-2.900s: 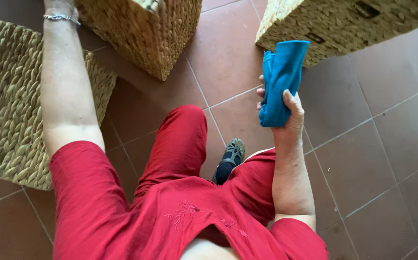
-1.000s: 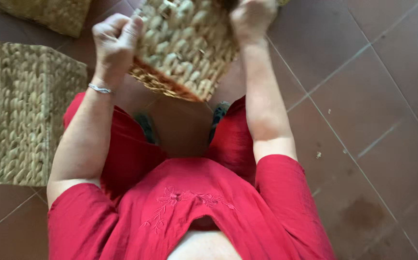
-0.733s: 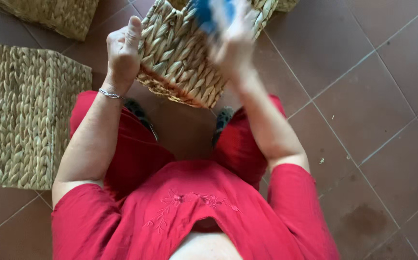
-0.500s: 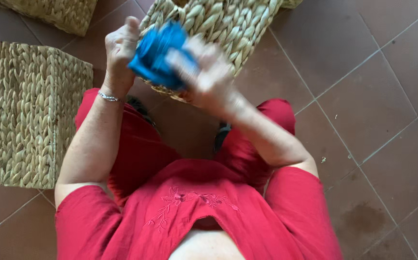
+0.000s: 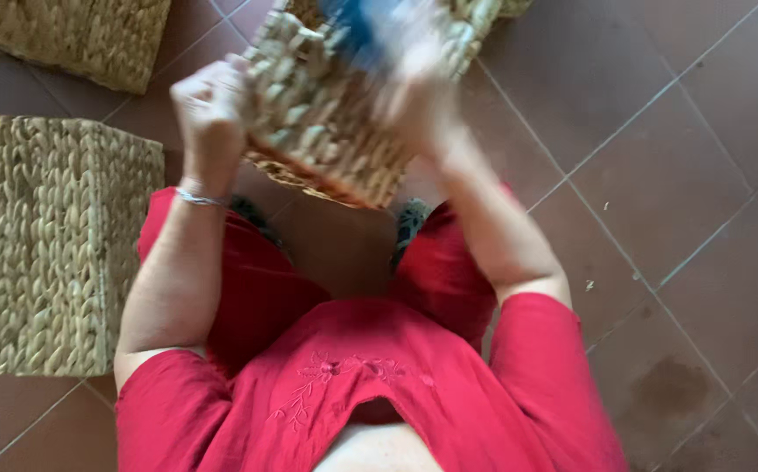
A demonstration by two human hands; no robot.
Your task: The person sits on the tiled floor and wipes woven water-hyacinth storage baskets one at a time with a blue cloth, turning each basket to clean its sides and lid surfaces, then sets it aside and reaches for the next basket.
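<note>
1. The left hand [image 5: 211, 114] is clenched on the near left edge of a woven straw basket [image 5: 326, 131], fingers curled tight around the rim, a thin silver bracelet [image 5: 197, 199] on the wrist.
2. The basket is held tilted above the person's lap, between both forearms, off the floor.
3. The right hand [image 5: 414, 87] is badly blurred; it lies against the basket's right side with a blue cloth [image 5: 357, 31] at its fingers. The cloth seems to be in its grasp, though the blur hides the fingers themselves.
4. The blue cloth sits at the top of the basket, against the weave, near the upper edge of the view.
5. A second, larger woven basket [image 5: 42, 245] stands on the floor just beside the left arm; a third woven basket [image 5: 73, 35] lies further off at the upper left.
6. The floor is reddish-brown tile [image 5: 685, 175] with pale grout lines.
7. The person wears a red top and red trousers [image 5: 256, 288], and patterned shoes [image 5: 409, 218] show below the basket.
</note>
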